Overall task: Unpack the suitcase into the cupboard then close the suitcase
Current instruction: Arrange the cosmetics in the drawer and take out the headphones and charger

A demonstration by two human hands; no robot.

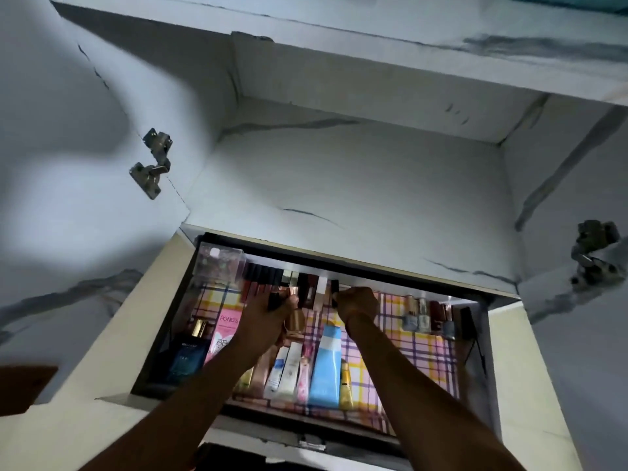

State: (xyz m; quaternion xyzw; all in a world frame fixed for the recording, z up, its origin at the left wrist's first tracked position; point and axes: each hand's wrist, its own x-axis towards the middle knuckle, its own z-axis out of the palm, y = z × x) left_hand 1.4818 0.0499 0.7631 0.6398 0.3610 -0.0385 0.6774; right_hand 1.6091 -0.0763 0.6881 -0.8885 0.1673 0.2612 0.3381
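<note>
Inside a white marble-look cupboard (356, 178), a pulled-out drawer (112, 348) lined w/ checked pink, yellow & purple cloth (424, 348) holds cosmetics. Left hand (268, 317) is curled around several slim tubes (295, 314), incl. a gold-capped one and a dark one (exact count unclear). Right hand (356, 304) is closed in a fist on a small dark lipstick (334, 294), standing roughly upright at the back row. Smooth plastic tubes, e.g. a light-blue one (326, 365), lie flat, long axes running front to back. Small nail polish bottles (423, 314) stand upright at right. Metal hinges (151, 163) flank the opening.
</note>
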